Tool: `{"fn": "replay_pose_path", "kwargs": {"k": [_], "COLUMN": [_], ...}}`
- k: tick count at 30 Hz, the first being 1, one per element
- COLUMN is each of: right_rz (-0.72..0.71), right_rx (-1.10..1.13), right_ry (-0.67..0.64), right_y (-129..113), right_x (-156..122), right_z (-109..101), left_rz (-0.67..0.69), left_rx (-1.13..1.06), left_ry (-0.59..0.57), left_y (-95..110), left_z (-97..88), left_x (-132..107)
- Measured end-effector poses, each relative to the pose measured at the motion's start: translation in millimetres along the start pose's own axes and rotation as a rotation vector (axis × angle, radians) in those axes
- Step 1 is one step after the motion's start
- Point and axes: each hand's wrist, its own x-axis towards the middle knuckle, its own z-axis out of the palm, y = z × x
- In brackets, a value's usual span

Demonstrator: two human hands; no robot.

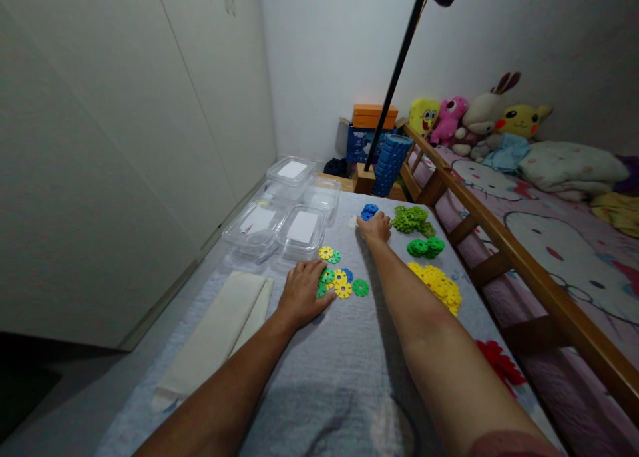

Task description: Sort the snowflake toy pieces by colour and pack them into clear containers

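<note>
My left hand (303, 292) rests on the table with its fingers apart, against a loose mix of notched plastic discs. Among them are a yellow disc (343, 289), a green disc (360, 287) and a partly covered blue disc (348, 275). My right hand (375, 228) reaches to the far side, at a small pile of blue discs (369, 209). Its fingers are bent down, and the fingertips are hidden behind the hand. Some white pieces (353, 221) lie just left of it. Right of that hand are light green pieces (411, 219) and darker green discs (426, 247).
Yellow discs (442, 287) and red pieces (500, 364) lie along the table's right side. Several clear lidded boxes (301, 229) stand at the back left, with a folded cream cloth (214, 334) nearer. A wooden bed rail (479, 201) borders the right; a black pole (399, 71) rises behind.
</note>
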Motion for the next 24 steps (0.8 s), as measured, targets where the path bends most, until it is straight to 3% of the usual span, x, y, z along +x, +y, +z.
{"fn": "replay_pose_path", "kwargs": {"k": [7,13,15,20,24], "right_rz": [-0.03,-0.101,-0.191,-0.51,-0.628], "right_rx": [-0.008,0.09,0.129,0.071,-0.041], "right_ry": [-0.002,0.058,-0.015,-0.432,-0.512], "right_y": [5,7,10,27,42], "right_x": [-2,-21,-35,-82,-109], "right_z": [-4,-23,-31,-44,-44], "left_rz": [0.011,0.007,0.008,0.005,0.006], "left_rx": [-0.001,0.008,0.007,0.001,-0.011], "left_ry": [0.003,0.0,0.001,0.001,0.014], "left_y": [-1,0,1,1,0], "left_z": [0.5,-0.7,-1.3,-2.7,-1.9], "left_x": [-1,0,0,0,0]}}
